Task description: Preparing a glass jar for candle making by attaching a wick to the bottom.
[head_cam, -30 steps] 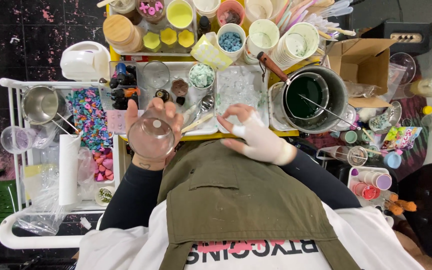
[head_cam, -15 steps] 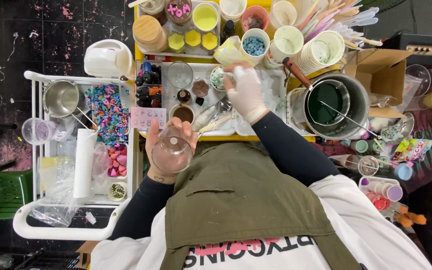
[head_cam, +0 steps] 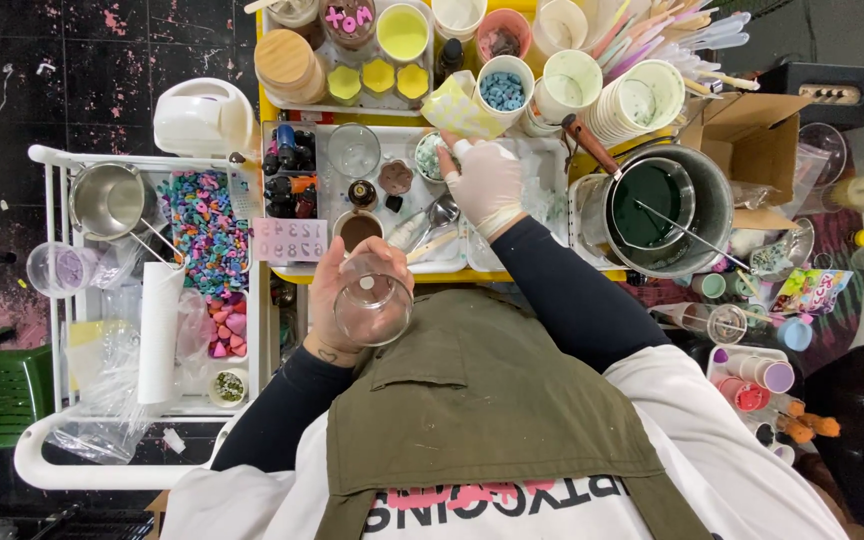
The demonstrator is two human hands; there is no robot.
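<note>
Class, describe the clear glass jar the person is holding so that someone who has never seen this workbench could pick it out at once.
Start at the big steel pot of dark green liquid, then look across to the white tray crowded with small pots. Just below the tray's near edge, the left hand grips the clear glass jar above the olive apron. Unlike the filled cups around it, it looks empty and is lifted off the table.
</note>
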